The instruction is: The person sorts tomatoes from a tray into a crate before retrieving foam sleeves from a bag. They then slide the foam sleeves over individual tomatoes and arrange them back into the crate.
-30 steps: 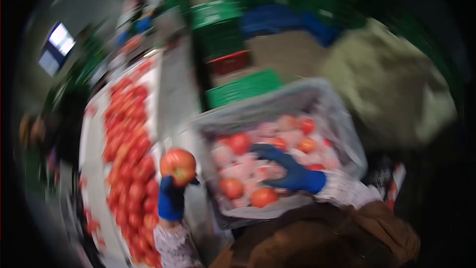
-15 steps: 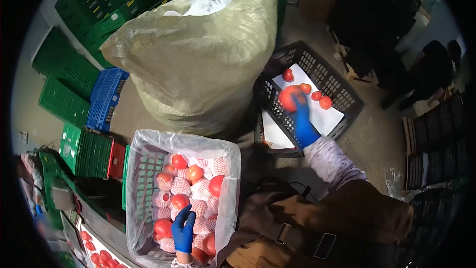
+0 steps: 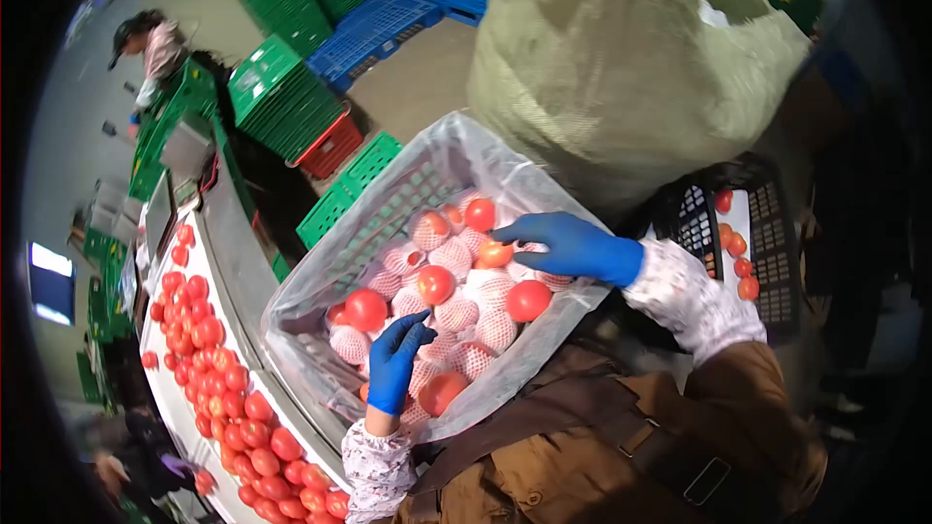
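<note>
Jacket: a brown jacket with straps fills the bottom edge, with patterned sleeves running out to both wrists.
Left hand: the left hand, in a blue glove, lies low in the near end of the lined crate. Its fingers are loosely spread and grasp nothing, and the fingertips rest on the netted tomatoes.
Right hand: the right hand, also blue-gloved, reaches in over the crate's right rim. It is flat and released, with its fingertips just beside an orange tomato.
Crate contents: the crate is lined with clear plastic. Red and orange tomatoes lie packed in it, many in white foam nets and several bare, such as the red tomato under the right wrist.
Sorting table: left of the crate, a white table carries a long band of loose tomatoes.
Black crate: to the right, beyond the right sleeve, a black crate holds a white sheet and a few small tomatoes.
Sack: 1 large pale sack stands just behind the lined crate.
Stacks: green crates and blue crates lie stacked farther back.
Far corner: another person stands at the top left, well apart.
</note>
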`<state>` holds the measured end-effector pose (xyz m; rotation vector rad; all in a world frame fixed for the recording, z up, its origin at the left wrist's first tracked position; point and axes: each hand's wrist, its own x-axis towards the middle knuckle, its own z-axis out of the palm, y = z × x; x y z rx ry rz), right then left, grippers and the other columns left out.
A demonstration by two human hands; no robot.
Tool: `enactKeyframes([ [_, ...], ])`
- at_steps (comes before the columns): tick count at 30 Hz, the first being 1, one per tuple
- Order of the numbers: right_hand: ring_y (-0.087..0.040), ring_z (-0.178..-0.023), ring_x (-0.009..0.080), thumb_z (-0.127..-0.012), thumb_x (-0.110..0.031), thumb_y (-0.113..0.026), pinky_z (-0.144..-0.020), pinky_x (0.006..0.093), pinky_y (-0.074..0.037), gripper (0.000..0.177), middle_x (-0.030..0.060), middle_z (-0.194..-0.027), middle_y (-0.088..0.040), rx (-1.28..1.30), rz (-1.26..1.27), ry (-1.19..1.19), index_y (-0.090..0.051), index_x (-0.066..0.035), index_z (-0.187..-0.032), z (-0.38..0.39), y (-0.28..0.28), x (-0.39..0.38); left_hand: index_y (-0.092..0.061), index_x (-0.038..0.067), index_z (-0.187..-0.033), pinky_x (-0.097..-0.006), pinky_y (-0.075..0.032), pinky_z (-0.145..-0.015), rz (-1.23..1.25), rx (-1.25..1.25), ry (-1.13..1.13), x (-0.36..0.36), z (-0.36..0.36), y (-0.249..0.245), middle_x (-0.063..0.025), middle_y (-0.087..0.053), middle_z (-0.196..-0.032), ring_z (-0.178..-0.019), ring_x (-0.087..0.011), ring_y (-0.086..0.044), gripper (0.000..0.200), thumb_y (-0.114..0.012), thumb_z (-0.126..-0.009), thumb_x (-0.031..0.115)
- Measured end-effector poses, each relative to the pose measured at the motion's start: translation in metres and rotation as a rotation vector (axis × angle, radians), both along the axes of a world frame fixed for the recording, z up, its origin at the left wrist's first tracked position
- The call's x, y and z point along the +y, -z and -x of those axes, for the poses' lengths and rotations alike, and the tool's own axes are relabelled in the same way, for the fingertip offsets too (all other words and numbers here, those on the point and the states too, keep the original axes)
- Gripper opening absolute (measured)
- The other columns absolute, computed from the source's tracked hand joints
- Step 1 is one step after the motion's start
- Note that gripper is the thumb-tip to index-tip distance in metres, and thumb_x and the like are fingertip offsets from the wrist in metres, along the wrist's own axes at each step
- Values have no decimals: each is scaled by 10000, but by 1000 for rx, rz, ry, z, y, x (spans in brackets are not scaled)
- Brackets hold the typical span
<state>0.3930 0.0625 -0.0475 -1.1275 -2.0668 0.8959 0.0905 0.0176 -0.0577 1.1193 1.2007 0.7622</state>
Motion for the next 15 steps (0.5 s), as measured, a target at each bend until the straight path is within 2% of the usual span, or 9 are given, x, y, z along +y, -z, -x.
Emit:
enactKeyframes([
  [1, -596, -867, 248, -799, -170, -543, -743, 340, -472, 285, 146, -969, -598, -147, -49, -63, -576, -78, -1067, 16, 21, 16, -547, -40, -1080, -255, -437, -750, -5, 5, -37, -1, 4, 5, -87, -608, -839, -796, -156, -575, 277, -481, -862, 118],
  [2, -596, -867, 248, -799, -170, -543, -743, 340, -472, 285, 146, -969, -598, -148, -55, -92, -576, -78, -1067, 31, 41, 32, -549, -39, -1074, -255, -440, -745, 9, -16, -83, -1, 6, 11, -88, -608, -839, -789, -160, -579, 274, -484, -862, 121],
  [4, -593, -753, 321, -765, -150, -559, -664, 394, -475, 258, 154, -878, -606, -777, -81, -201, -572, -69, -1009, 60, 81, 63, -550, -39, -1060, -259, -459, -726, 51, -88, -165, 1, 20, 35, -93, -610, -836, -767, -174, -592, 269, -487, -862, 132],
  [5, -608, -711, 316, -750, -156, -540, -596, 417, -476, 220, 151, -800, -605, -880, -214, -325, -563, -71, -952, 62, 100, 70, -550, -35, -1058, -267, -475, -716, 117, -176, -203, 3, 30, 48, -98, -609, -835, -763, -179, -597, 268, -478, -866, 138],
  [7, -610, -686, 313, -748, -163, -521, -570, 422, -475, 232, 151, -765, -596, -886, -78, -297, -560, -66, -955, 72, 111, 67, -563, -23, -1040, -249, -473, -677, 138, -212, -329, 6, 39, 44, -95, -616, -836, -750, -165, -598, 256, -487, -867, 150],
  [9, -613, -697, 317, -691, -165, -580, -572, 423, -482, 291, 157, -783, -596, -913, -98, -135, -554, -68, -963, 76, 155, 71, -560, -12, -1046, -264, -480, -703, 134, -249, -373, 11, 53, 46, -102, -613, -848, -762, -184, -602, 263, -477, -863, 158],
  [11, -613, -738, 311, -650, -167, -621, -617, 404, -489, 344, 171, -840, -599, -894, -82, -178, -549, -70, -972, 74, 158, 75, -558, -1, -1052, -279, -488, -729, 141, -287, -404, 13, 64, 54, -110, -611, -861, -773, -202, -606, 271, -466, -860, 167],
  [13, -603, -797, 322, -666, -168, -616, -672, 390, -488, 330, 173, -898, -599, -883, 81, -222, -547, -71, -974, 73, 131, 82, -543, 26, -1083, -290, -490, -736, 304, -358, -437, 17, 70, 63, -111, -616, -854, -771, -212, -610, 303, -467, -857, 212],
  [15, -605, -810, 318, -705, -239, -601, -685, 391, -483, 335, 158, -886, -610, -860, 133, -168, -545, -71, -989, 86, 91, 83, -516, 49, -1129, -319, -490, -737, 404, -349, -399, 21, 64, 61, -123, -606, -912, -813, -225, -604, 348, -452, -863, 263],
])
